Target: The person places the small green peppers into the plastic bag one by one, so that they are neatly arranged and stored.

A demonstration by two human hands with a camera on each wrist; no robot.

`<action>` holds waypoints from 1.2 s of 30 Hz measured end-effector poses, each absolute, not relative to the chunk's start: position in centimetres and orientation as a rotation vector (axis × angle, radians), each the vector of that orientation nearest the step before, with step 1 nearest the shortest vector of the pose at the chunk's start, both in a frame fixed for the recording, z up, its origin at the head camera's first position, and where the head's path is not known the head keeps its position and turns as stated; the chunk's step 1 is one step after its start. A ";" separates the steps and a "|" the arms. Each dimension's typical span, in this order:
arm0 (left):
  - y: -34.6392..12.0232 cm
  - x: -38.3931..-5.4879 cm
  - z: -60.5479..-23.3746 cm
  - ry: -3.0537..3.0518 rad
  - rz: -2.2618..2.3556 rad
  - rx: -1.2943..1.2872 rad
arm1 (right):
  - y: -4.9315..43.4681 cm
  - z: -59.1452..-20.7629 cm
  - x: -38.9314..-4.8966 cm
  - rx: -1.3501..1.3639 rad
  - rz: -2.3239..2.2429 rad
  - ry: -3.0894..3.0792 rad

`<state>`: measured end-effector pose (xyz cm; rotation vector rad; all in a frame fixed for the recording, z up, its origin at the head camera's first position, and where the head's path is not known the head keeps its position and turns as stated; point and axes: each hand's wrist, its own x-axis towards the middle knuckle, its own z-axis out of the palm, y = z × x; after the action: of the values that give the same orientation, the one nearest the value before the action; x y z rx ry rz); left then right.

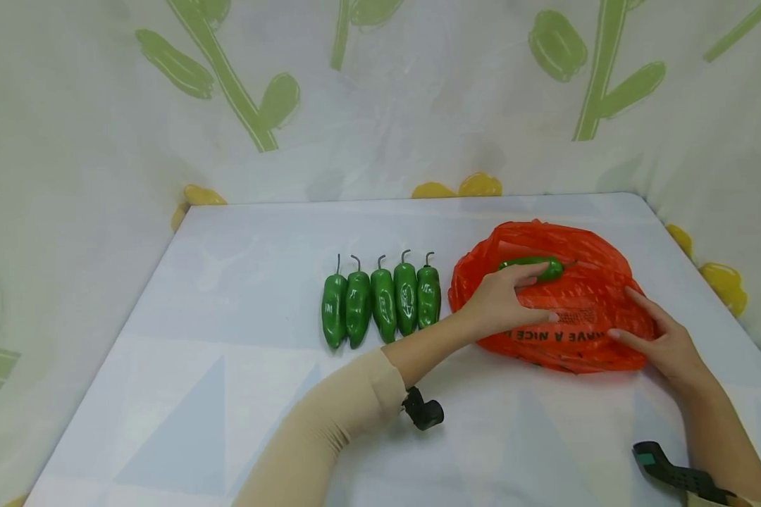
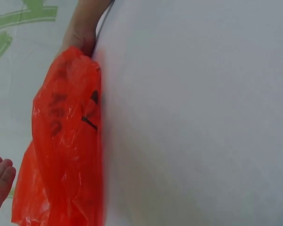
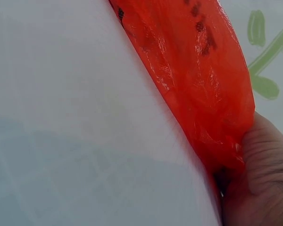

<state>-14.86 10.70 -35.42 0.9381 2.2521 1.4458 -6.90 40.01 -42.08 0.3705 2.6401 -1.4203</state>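
A crumpled red plastic bag (image 1: 599,282) with dark printing lies on the right part of the table. One green chili pepper (image 1: 554,270) sits on top of it, partly behind the fingers of my left hand (image 1: 501,303). Those fingers reach over the pepper while the thumb extends apart from it, above the bag's print. My right hand (image 1: 672,348) rests against the bag's right side, thumb and fingers spread over the plastic. In the right wrist view, the thumb (image 3: 269,150) lies along the bag's edge. The left wrist view shows the bag (image 2: 68,141) from its near side.
Several green chili peppers (image 1: 382,299) lie side by side left of the bag, stems toward the back. The white table (image 1: 228,296) carries pale blue triangles. A leaf-patterned wall covering (image 1: 418,105) rises behind it.
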 end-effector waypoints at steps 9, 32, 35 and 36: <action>8.3 -13.5 -34.6 2.246 1.437 0.922 | 39.6 -42.1 -7.2 0.372 -1.449 2.630; 3.1 -12.1 -34.1 2.235 1.622 0.859 | 39.6 -42.3 -7.1 0.391 -1.416 2.674; 2.1 -12.0 -34.3 2.237 1.646 0.825 | 39.6 -42.3 -7.1 0.394 -1.420 2.669; 1.8 -12.0 -34.4 2.235 1.658 0.823 | 39.7 -42.3 -7.1 0.393 -1.422 2.669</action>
<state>-11.97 1.80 -34.36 0.8235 2.2350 1.6585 -7.08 39.65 -42.27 0.3932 2.6691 -1.4219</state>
